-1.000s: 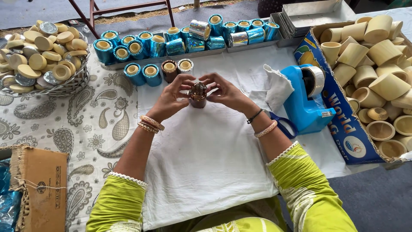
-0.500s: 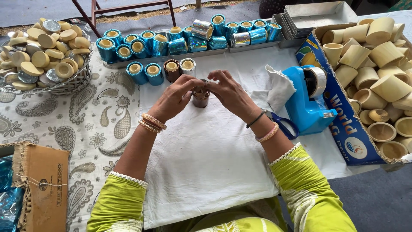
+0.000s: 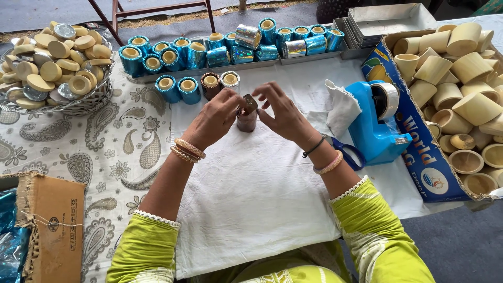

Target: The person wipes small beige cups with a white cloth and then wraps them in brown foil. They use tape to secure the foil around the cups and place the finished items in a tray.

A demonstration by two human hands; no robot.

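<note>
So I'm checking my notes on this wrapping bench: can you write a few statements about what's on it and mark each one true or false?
1. Both hands, left hand and right hand, meet at a small brown foil-wrapped cup. True.
2. The blue tape dispenser stands left of the hands. False: it stands to their right.
3. The wire basket holds round pale wooden lids. True.
4. The blue-printed cardboard box holds shiny blue cups. False: it holds plain pale cups; the shiny blue foil-wrapped cups stand along the far edge.
5. The white cloth lies under the hands. True.
</note>
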